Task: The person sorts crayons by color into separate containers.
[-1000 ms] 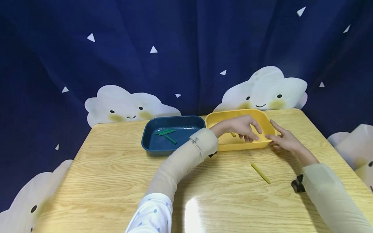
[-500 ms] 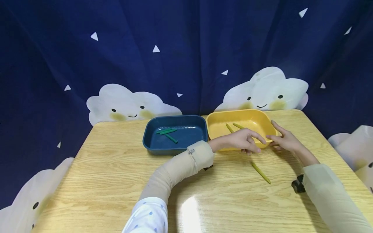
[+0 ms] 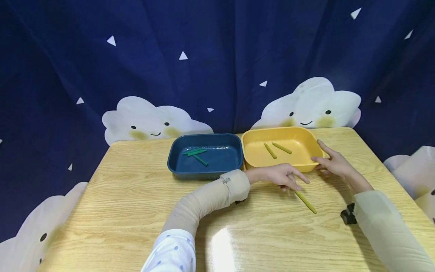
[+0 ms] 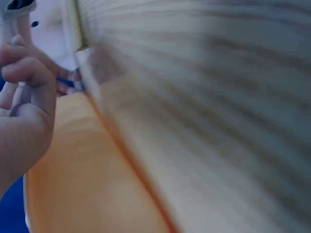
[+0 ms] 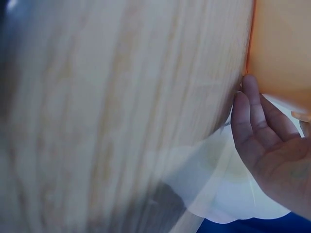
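My left hand (image 3: 283, 176) hovers over the table just in front of the yellow tray (image 3: 251, 160). Its index finger points out and its other fingers bend loosely, holding nothing. Beside its fingertips, a yellow crayon (image 3: 306, 202) lies slanted on the table, its far end partly hidden by the hand. My right hand (image 3: 334, 163) holds the tray's right front corner, thumb at the rim and fingers outside. In the right wrist view, its fingertips (image 5: 250, 85) touch the tray's outer wall. Two more yellow crayons (image 3: 282, 147) lie inside the tray.
A dark blue tray (image 3: 204, 175) stands close against the yellow one's left side. Several green crayons (image 3: 200, 160) lie in it. The wooden table (image 3: 129, 211) extends toward the front. Behind it hangs a dark blue curtain (image 3: 217, 56) printed with clouds.
My left hand has come out of the yellow tray toward the front, reaching the loose crayon. Both crayons in the tray now show fully. The right hand has stayed at the corner.
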